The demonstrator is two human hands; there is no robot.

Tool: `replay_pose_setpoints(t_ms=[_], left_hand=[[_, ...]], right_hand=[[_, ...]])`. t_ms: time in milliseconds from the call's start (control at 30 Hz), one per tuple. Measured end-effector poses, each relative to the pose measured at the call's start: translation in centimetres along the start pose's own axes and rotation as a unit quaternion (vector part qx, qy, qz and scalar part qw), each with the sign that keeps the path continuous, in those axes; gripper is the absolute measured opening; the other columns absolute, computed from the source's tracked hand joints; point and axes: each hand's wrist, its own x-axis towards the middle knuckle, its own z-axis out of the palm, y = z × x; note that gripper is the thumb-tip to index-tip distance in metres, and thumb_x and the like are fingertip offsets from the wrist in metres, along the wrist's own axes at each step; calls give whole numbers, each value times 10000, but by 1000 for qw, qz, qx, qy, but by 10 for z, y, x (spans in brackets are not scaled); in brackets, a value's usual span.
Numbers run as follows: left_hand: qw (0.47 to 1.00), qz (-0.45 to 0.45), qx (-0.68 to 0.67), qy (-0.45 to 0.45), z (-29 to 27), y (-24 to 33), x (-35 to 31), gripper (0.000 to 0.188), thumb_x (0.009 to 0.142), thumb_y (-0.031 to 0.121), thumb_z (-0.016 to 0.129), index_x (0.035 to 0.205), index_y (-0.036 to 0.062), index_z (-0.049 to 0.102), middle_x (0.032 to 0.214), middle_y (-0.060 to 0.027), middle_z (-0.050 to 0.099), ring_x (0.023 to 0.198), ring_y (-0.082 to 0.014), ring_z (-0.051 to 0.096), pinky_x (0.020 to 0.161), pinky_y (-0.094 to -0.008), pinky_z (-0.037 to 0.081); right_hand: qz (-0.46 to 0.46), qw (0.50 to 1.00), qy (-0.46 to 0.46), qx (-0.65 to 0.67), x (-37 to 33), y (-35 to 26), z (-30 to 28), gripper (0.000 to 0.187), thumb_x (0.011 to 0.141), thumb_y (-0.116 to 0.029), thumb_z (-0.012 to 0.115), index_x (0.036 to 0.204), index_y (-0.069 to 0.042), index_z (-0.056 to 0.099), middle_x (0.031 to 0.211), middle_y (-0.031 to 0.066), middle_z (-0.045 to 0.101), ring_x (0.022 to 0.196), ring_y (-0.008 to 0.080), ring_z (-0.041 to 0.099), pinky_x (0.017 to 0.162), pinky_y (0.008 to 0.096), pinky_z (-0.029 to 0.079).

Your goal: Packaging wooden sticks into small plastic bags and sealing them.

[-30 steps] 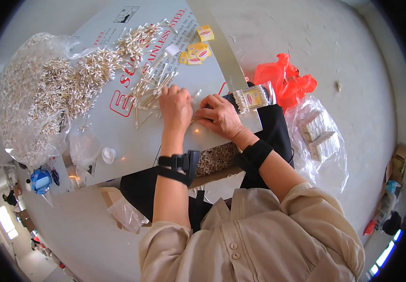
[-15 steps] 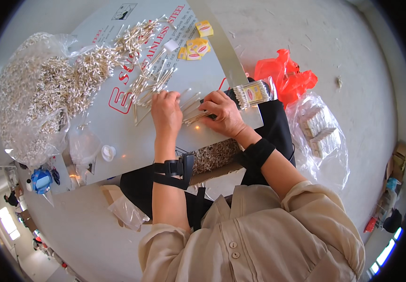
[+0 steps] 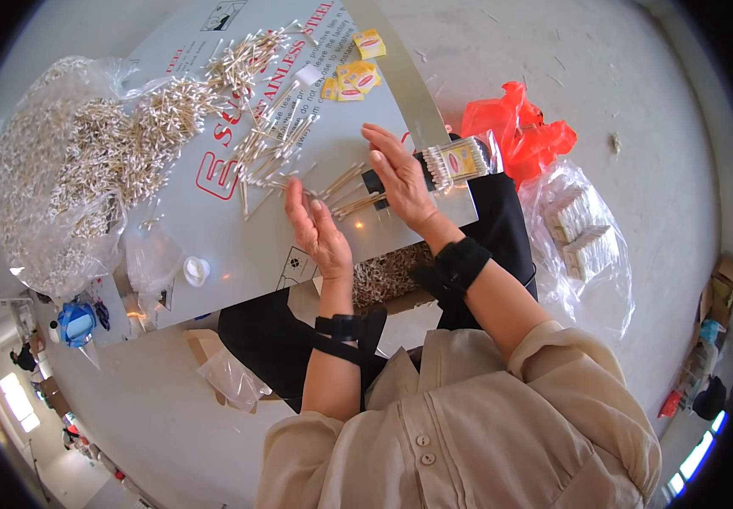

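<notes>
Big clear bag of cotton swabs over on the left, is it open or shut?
Open: cotton swabs spread out of the clear bag in a loose heap onto the table.

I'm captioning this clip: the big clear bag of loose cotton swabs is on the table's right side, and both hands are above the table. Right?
Wrong side: the head view shows that clear bag of cotton swabs on the left of the table.

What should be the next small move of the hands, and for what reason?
Probably, bring the left hand toward the right hand to gather the swabs between them: both hands are open, and these swabs lie loose and unevenly spread.
</notes>
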Motion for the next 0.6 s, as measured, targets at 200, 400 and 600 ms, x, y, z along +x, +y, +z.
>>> replay_pose_setpoints(t_ms=[200,400,600], left_hand=[[998,-32,-39,-34,16,-5,3,446,1005,233,464,1365,-27,424,1392,-149,440,1291,-256,418,1104,-374,307],[910,113,397,-45,-43,8,38,385,853,57,616,1233,77,559,1239,-126,520,1163,-308,474,1012,-434,362],[830,163,514,-143,-54,8,78,278,731,74,736,985,141,642,1046,-57,564,1055,-294,486,898,-442,383]], right_hand=[[1,1000,6,-19,-11,2,14,325,1001,-144,471,1277,16,536,1357,156,515,1260,247,480,1048,323,366],[-37,995,17,-92,-16,-2,-1,344,897,-77,585,1227,15,556,1279,191,547,1180,348,534,988,364,430],[-191,933,-55,-300,-10,3,4,296,713,-42,668,1005,-12,631,1112,140,588,1031,346,549,901,415,473]])
